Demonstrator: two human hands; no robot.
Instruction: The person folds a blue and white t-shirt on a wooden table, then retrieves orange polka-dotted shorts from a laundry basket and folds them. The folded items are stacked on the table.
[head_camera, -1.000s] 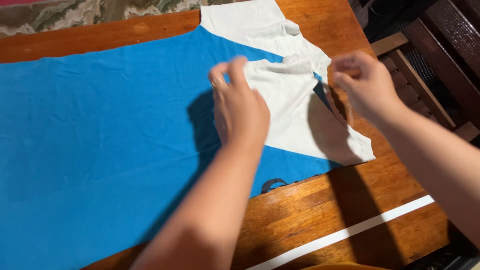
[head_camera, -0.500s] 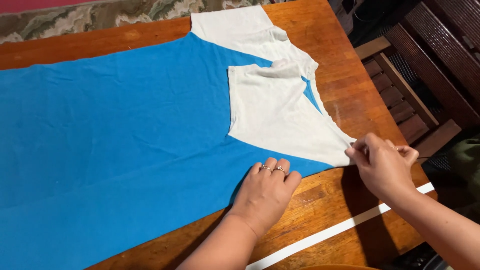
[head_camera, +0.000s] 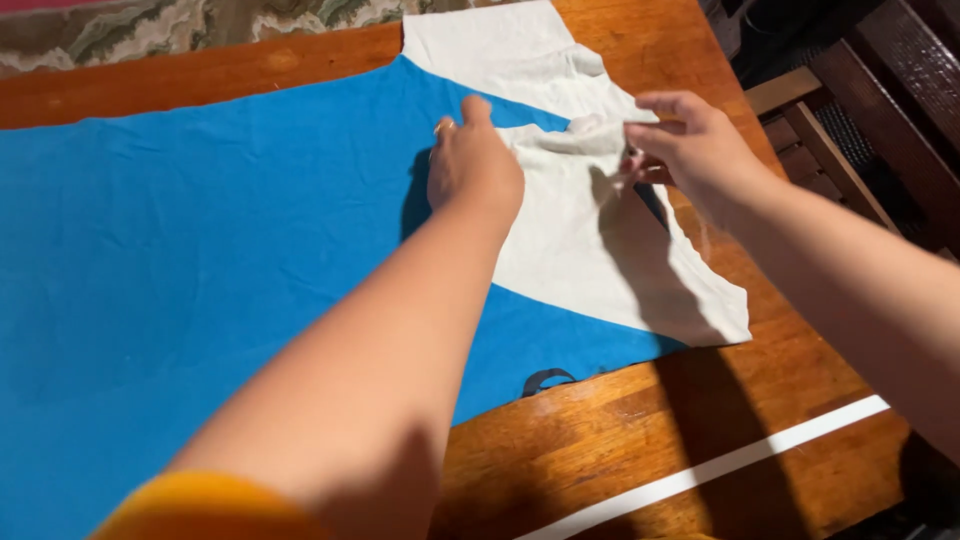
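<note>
Nearest to the camera, the left forearm crosses low over the blue shirt (head_camera: 200, 260) that is spread flat on the wooden table (head_camera: 640, 430), and it hides a long strip of the cloth under it. A white stripe (head_camera: 720, 465) runs across the table on the near side of the shirt, and a small dark loop (head_camera: 547, 380) shows at the shirt's near hem; what it is I cannot tell. Farther on, the left hand (head_camera: 475, 165) lies on the shirt where blue meets the folded white sleeve (head_camera: 590, 250), fingers together and pressing down, though the fingertips are hidden behind the hand. To the right of it, the right hand (head_camera: 690, 145) has its grip pinching the bunched white cloth near the collar (head_camera: 600, 130). The shirt looks like thin, light, soft knit: it will fold and wrinkle easily, slide a little on the polished wood, and cannot break. Good places to hold seem to be seams, hem and sleeve edge, with one palm keeping it flat. Beyond the shirt, the second white sleeve (head_camera: 490, 45) is cut off by the frame, and the dark wooden chair (head_camera: 850, 130) to the right is hard to make out.
</note>
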